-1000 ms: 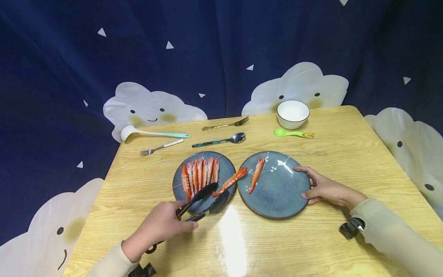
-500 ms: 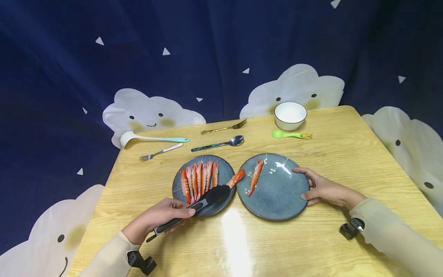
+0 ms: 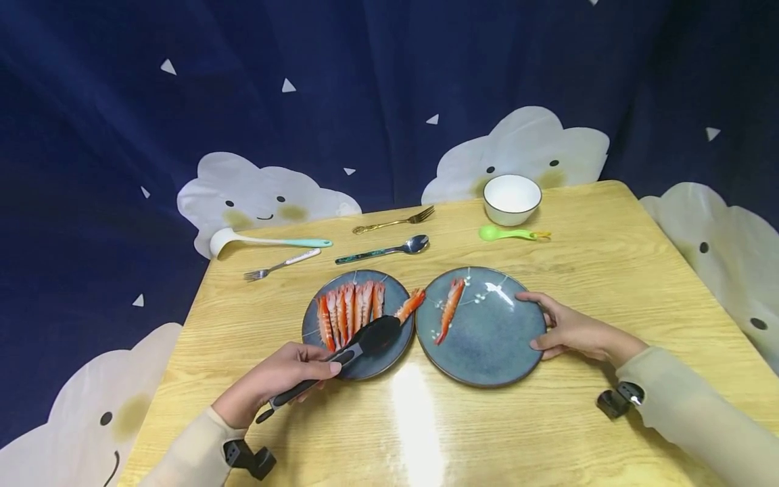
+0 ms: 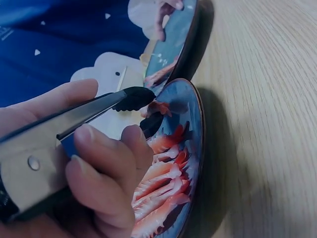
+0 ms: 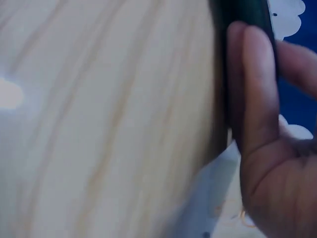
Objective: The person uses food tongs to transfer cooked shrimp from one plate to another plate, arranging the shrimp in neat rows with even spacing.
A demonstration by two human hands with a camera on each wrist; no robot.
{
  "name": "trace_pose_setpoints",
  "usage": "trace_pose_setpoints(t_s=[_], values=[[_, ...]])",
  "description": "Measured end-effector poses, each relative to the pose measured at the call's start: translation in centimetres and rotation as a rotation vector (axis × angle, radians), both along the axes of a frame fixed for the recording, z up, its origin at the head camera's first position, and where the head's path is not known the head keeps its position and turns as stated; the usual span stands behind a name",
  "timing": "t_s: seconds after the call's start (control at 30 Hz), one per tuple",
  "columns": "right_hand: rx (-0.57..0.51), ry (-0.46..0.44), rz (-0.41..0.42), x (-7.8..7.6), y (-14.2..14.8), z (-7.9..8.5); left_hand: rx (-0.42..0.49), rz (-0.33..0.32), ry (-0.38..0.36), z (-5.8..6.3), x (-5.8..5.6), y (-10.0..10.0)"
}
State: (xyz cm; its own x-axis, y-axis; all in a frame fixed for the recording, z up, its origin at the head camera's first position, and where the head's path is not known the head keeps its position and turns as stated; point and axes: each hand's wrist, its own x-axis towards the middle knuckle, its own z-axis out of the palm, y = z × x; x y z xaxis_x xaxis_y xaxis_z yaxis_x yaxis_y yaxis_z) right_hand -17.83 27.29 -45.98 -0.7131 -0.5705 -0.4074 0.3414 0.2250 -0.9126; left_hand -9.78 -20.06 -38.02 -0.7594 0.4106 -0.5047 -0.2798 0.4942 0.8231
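My left hand (image 3: 286, 375) holds black-tipped tongs (image 3: 377, 333) over the left blue plate (image 3: 376, 368). In the left wrist view, the tong tips (image 4: 132, 97) lie on either side of a shrimp (image 4: 159, 108). From the head view, the tongs cover most of that shrimp, and its orange tail (image 3: 411, 303) sticks out toward the right plate. A row of several orange-and-white shrimp (image 3: 349, 311) lies on the left plate. My right hand (image 3: 572, 331) grips the right rim of the right blue plate (image 3: 487, 345), where a single shrimp (image 3: 450, 311) lies at the left side.
Behind the plates lie a white ladle with a mint handle (image 3: 307, 243), a white-handled fork (image 3: 282, 264), a gold fork (image 3: 395, 222) and a spoon (image 3: 416, 244). A green spoon (image 3: 489, 233) lies before a white bowl (image 3: 511, 203) at the back right. The plates stand edge to edge.
The tongs, first spread with both arms showing, have turned and come over the angled shrimp, which has shifted slightly left. My right hand keeps its place on the plate rim.
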Motion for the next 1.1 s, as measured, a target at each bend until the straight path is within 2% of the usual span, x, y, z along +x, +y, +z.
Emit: trace_pose_setpoints(t_s=[0.2,0.43,0.53,0.67,0.83,1.1], values=[[0.046,-0.004,-0.021,-0.1,-0.5,1.1,-0.003,0.014,0.036,0.2,0.0,0.3],[0.143,0.027,-0.062,-0.2,-0.9,1.7,-0.018,0.102,0.099,0.7,0.3,1.5],[0.176,0.04,-0.068,-0.2,-1.1,1.9,-0.017,0.113,0.13,0.9,0.5,2.5],[0.192,0.042,-0.064,0.1,-1.2,2.1,-0.031,0.082,0.192,1.3,0.6,4.4],[0.21,0.048,-0.069,0.2,-1.4,2.2,-0.115,0.011,0.294,1.5,0.2,7.3],[0.219,0.041,-0.072,0.3,-1.8,2.2,-0.161,-0.05,0.233,0.5,-0.3,10.4]])
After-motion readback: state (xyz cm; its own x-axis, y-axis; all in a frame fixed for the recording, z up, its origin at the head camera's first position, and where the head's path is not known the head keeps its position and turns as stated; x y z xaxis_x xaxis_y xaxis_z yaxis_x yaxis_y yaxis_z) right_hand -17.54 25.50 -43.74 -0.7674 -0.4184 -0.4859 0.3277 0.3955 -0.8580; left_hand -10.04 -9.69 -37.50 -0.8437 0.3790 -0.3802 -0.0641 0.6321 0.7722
